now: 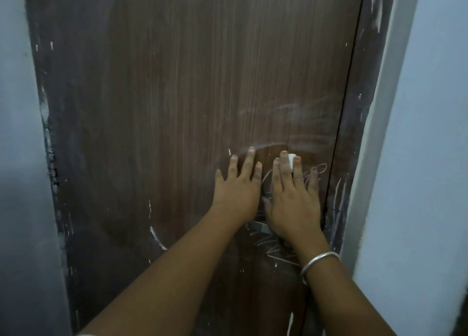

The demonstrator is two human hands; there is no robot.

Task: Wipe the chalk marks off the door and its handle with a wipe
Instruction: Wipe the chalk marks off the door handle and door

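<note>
The left hand lies flat and empty on the door; the right hand presses the wipe flat. The chalk marks lie below it, by the handle.

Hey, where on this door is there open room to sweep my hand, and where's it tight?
Free: the door panel above both hands, and the stretch left of the left hand. Crowded: around the right hand pressing the wipe, where the handle and frame close in.
</note>
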